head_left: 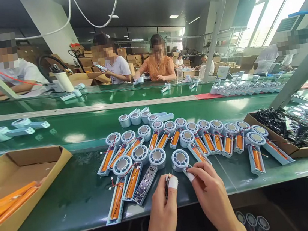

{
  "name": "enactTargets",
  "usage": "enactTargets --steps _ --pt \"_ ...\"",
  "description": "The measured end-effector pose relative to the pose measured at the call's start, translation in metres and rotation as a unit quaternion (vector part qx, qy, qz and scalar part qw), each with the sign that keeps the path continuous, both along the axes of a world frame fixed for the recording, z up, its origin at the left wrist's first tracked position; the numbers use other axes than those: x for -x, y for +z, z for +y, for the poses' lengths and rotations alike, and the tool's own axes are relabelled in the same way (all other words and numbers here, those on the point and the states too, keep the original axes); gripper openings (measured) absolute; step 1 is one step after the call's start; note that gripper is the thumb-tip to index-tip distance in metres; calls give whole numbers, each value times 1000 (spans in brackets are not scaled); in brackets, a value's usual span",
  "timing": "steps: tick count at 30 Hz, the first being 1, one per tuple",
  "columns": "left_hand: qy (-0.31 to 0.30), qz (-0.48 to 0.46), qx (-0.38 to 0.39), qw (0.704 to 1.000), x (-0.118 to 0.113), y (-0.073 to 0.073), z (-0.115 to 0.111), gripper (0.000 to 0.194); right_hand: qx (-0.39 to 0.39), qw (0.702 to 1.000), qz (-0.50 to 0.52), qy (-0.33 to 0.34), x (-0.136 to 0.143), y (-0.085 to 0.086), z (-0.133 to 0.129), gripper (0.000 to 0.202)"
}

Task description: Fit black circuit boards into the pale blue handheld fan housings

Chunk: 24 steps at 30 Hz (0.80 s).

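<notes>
My left hand (164,197) is closed in a pinch on a slim black part (167,186), seen nearly edge-on. White wrapping covers its thumb tip. Beside it, the fingers of my right hand (213,189) close on the handle end of a light blue round-headed housing (180,160); most of that handle is hidden behind the hand. White wrapping shows on the right thumb as well. Just left of my hands lies a similar housing with a dark circuit board (146,184) along its handle. Around it are several housings with orange battery packs (117,202) in their handles.
An open cardboard box (46,182) with orange packs stands at the left. A box of black parts (287,128) is at the right. Behind the worktable (81,189) runs a green conveyor belt (92,120) with more housings. Several people sit beyond it.
</notes>
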<state>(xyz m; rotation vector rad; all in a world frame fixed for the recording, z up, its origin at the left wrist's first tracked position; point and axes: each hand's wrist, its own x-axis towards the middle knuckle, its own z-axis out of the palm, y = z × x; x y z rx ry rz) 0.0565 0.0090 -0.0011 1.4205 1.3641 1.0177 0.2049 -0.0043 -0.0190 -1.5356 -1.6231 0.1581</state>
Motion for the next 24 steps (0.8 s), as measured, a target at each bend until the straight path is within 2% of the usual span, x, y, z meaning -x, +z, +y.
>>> enactTargets --steps 4,11,14,18,21,24 --pt "-4 -10 7 1000 -3 0 1 38 -1 997 6 78 -12 3 -7 20" --pt "-98 -51 16 994 -5 7 9 32 -15 981 -5 192 -17 8 -10 23" --pt "-101 -23 27 994 -2 7 10 35 -13 985 5 171 -15 6 -11 19" --pt "-35 23 7 999 -1 0 6 39 -43 993 -45 101 -7 7 -14 25" --pt "-2 12 3 1000 -2 -3 2 42 -64 984 -114 119 1 11 -15 32" --pt "-5 -50 31 998 0 -4 1 46 -63 979 -136 140 6 11 -13 25"
